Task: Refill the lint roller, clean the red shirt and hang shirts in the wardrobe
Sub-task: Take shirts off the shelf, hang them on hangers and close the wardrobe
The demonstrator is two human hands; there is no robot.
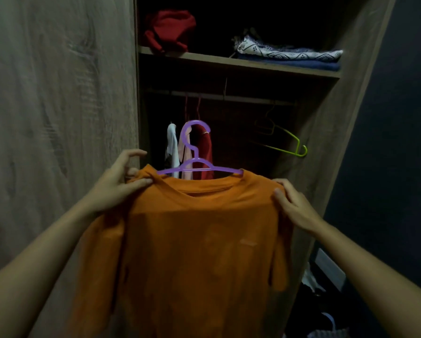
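Held an orange shirt (199, 240) up on a purple hanger (195, 164) before the open wardrobe (326, 142), arms stretched forward. Pinched the cloth at one shoulder with the left grip (118, 184) — thumb pressed on the near side, forefinger behind, remaining fingers lifted clear. Clasped the other shoulder with the right grip (293, 206), thumb on the near side and fingers curled over the top edge. Had both hanger arms tucked inside the collar, with the hook upright, free, below the rail (229, 97) and not on it.

Could make out behind the hook, hung from the rail toward its left end, a white garment (172, 145), a pink garment (186, 154) and a red garment (204, 152), close side by side. Noted a bare green hanger (285, 145) farther right on the rail, tilted, well apart from the hung clothes. Found on the shelf (229, 63) above a crumpled red bundle (170, 30) at the left and — well apart, at the right — a patterned fold (287, 53) resting on a blue fold (290, 65). Faced a wood-grain panel (58, 118) just left of the opening, close beside the left grip. Could not identify the dark clutter (324, 301) low at the right (too dim).
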